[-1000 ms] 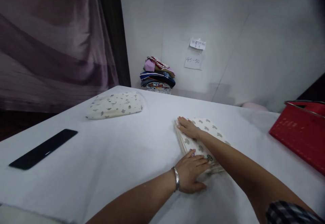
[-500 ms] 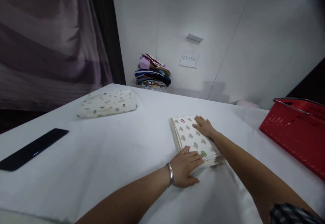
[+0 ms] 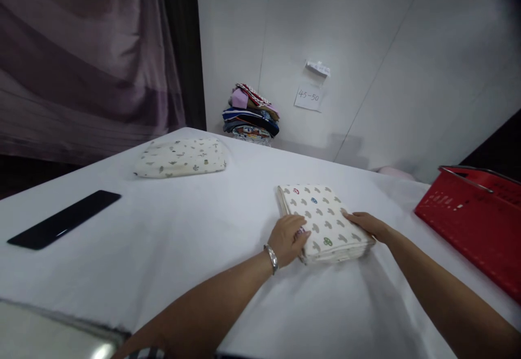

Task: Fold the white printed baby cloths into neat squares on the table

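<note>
A folded white cloth with small grey, red, blue and green shapes (image 3: 323,222) lies on the white table (image 3: 203,228). My left hand (image 3: 287,239), a silver bracelet on its wrist, curls its fingers over the cloth's near left edge. At the cloth's right edge my right hand (image 3: 368,224) grips with fingers curled over the top. Both hands hold the cloth from either side.
A second folded patterned cloth (image 3: 181,157) lies at the far left of the table. A flat black bar (image 3: 63,226) sits near the left edge. A red basket (image 3: 474,218) stands at the right. Stacked folded clothes (image 3: 251,115) rest against the far wall under paper notes (image 3: 309,98).
My right hand slid from the cloth's far top down to its right edge. The left hand shifted from lying flat on the near corner to curling over the left edge.
</note>
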Available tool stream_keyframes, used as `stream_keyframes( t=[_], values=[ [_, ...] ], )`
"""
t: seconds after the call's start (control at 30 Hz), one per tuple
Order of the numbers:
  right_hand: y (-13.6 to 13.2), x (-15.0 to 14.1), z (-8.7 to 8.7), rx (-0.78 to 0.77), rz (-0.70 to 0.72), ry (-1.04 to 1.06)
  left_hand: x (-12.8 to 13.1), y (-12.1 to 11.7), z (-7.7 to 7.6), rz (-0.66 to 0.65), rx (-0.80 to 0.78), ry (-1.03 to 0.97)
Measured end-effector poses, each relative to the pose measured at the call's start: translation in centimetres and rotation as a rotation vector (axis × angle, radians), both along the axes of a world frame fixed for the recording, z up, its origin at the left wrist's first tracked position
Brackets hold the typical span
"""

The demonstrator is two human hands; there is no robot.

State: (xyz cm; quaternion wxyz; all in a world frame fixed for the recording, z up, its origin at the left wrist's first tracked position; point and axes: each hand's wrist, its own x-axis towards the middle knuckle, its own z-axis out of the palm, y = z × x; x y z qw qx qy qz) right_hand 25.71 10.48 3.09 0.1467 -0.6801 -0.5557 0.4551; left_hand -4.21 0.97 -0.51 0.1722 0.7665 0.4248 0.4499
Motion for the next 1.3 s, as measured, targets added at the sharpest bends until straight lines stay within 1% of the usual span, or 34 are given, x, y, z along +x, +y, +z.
stream_keyframes(
  t=[0.07,0.1,0.2,0.27,0.43,0.53,0.6,0.7,0.8,0.93,1.07,1.2,1.3],
  values=[
    [-0.2,0.0,0.3,-0.031,-0.009,0.007,-0.5,0.5,-0.1,0.139,-0.064,-0.026],
    [-0.3,-0.1,0.4,-0.048,-0.023,0.014,-0.7,0.8,-0.2,0.186,-0.116,-0.022],
    [-0.6,-0.3,0.9,-0.138,-0.039,0.084,-1.1,1.3,-0.5,0.245,-0.291,0.015],
    [-1.2,-0.4,1.1,-0.188,-0.040,0.151,-1.2,1.4,-0.6,0.242,-0.358,0.031],
    [-4.3,0.1,0.7,-0.251,-0.052,0.368,-1.1,1.4,-0.5,0.232,-0.415,-0.041],
    [-6.2,0.5,0.4,-0.250,-0.046,0.427,-1.0,1.4,-0.3,0.245,-0.461,-0.108],
    [-6.9,0.6,0.4,-0.235,-0.063,0.446,-1.0,1.5,-0.2,0.253,-0.513,-0.162],
    [-7.3,0.5,0.5,-0.252,-0.122,0.502,-1.1,1.8,0.0,0.275,-0.650,-0.253],
    [-7.6,0.3,0.4,-0.284,-0.160,0.566,-1.1,2.2,0.3,0.296,-0.781,-0.262],
    [-7.9,0.2,-0.4,-0.254,-0.119,0.652,-0.8,2.3,0.8,0.294,-0.798,-0.188],
    [-8.2,0.2,-1.3,-0.180,-0.128,0.697,-0.4,2.0,1.2,0.291,-0.856,-0.192],
    [-8.8,0.5,-1.3,-0.230,-0.148,0.749,0.1,1.8,1.5,0.300,-0.965,-0.175],
    [-9.4,1.0,-1.1,-0.145,-0.130,0.758,0.4,2.0,1.5,0.315,-1.043,-0.189]
  ],
)
